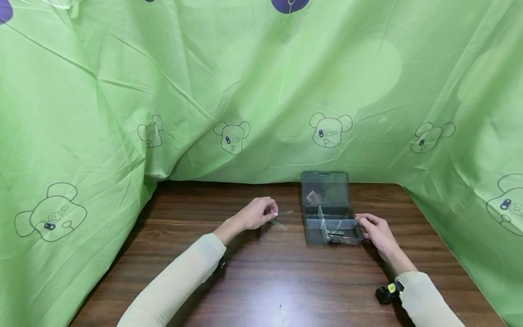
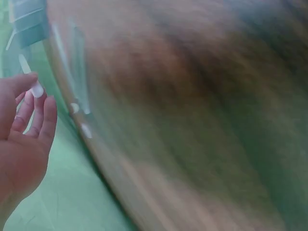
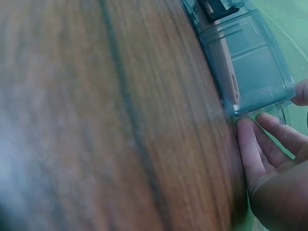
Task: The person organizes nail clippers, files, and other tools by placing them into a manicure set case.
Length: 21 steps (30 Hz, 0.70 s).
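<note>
Smoky clear plastic, a divided box [image 1: 330, 221] is lying open on the wooden table [image 1: 253, 281], small dark parts being kept in its front compartment. Its right side is being touched by the right hand [image 1: 377, 232], fingers straight. A clear strip [image 1: 278, 224] is being pinched by the left hand [image 1: 258, 212]. In the right wrist view alone, fingertips [image 3: 246, 129] at the box corner are being shown. No writing can be read.

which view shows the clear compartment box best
The head view: the whole compartment box shows, lid up, dividers visible, with the right hand at its right side. The right wrist view shows only one corner and a side wall, close but partial. The left wrist view catches a blurred piece at its top left corner.
</note>
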Motion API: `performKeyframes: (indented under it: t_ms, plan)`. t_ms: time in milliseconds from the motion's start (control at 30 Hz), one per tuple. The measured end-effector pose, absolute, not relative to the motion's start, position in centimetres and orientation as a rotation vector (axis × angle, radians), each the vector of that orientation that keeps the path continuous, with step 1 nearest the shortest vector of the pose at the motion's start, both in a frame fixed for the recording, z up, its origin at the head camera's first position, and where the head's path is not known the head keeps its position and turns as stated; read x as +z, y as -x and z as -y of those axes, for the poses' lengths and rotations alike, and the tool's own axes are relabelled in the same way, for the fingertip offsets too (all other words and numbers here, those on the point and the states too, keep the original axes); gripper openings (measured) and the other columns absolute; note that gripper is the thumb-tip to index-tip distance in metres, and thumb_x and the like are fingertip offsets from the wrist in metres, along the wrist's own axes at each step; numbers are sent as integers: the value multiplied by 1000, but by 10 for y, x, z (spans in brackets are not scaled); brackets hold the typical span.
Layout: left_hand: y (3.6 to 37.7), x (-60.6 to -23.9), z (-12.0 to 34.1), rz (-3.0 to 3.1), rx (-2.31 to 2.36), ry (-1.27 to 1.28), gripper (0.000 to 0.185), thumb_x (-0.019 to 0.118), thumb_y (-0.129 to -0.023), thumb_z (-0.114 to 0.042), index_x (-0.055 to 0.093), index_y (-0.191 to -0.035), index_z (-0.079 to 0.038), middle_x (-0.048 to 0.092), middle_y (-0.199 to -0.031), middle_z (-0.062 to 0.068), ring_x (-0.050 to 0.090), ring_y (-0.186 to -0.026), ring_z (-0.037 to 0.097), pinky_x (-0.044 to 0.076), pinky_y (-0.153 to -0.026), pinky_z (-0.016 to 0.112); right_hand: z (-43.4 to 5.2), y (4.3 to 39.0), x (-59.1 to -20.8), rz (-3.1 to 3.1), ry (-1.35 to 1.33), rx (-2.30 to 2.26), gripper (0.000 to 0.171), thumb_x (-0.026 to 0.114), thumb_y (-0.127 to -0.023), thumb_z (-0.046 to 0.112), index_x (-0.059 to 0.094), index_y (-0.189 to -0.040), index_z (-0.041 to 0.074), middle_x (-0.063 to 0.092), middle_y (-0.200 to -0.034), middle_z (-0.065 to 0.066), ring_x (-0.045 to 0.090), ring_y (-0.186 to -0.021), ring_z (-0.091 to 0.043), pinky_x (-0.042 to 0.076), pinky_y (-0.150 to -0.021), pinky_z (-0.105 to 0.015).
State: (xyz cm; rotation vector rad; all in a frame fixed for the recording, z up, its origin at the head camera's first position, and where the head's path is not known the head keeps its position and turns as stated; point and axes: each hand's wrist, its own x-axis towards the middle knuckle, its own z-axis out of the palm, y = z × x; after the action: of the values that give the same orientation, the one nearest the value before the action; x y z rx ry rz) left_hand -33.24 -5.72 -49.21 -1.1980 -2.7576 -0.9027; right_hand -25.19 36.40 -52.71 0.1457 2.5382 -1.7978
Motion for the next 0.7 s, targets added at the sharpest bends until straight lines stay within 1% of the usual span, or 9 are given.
performKeyframes:
  t_ms: [167, 267, 400, 533, 700]
  plan:
    - [329, -476, 45, 2714, -1000, 1203, 7, 72, -102, -14, 71, -103, -7, 64, -95, -5, 63, -88, 8, 56, -79, 23, -364, 253, -528, -2554, -153, -1773, 53, 49, -113, 29, 50, -151, -8, 48, -156, -28, 60, -110, 1, 56, -85, -20]
    - [324, -466, 33, 2675, -1026, 1221, 5, 73, -101, -13, 72, -103, -8, 65, -96, -5, 63, -88, 7, 57, -81, 23, -365, 253, -528, -2555, -163, -1752, 54, 48, -113, 30, 49, -152, -7, 47, -156, -28, 60, -111, -1, 56, -85, -21]
    - [320, -456, 16, 2635, -1028, 1253, 3, 73, -100, -12, 71, -102, -11, 66, -96, -5, 63, -88, 6, 58, -82, 24, -365, 253, -528, -2542, -170, -1771, 53, 47, -113, 29, 49, -152, -8, 47, -157, -29, 61, -110, -1, 56, -85, -21]
    - [316, -450, 2, 2612, -1040, 1269, 5, 74, -100, -10, 71, -101, -13, 66, -96, -5, 63, -87, 6, 58, -81, 24, -364, 254, -528, -2539, -170, -1786, 53, 48, -113, 29, 49, -151, -8, 47, -156, -29, 61, -109, -1, 56, -85, -21]
    - [316, -447, -14, 2590, -1076, 1278, 4, 74, -100, -11, 71, -102, -12, 66, -95, -5, 62, -86, 5, 57, -80, 21, -364, 253, -528, -2548, -169, -1786, 53, 48, -113, 30, 50, -150, -8, 49, -154, -30, 63, -108, -2, 57, -85, -22]
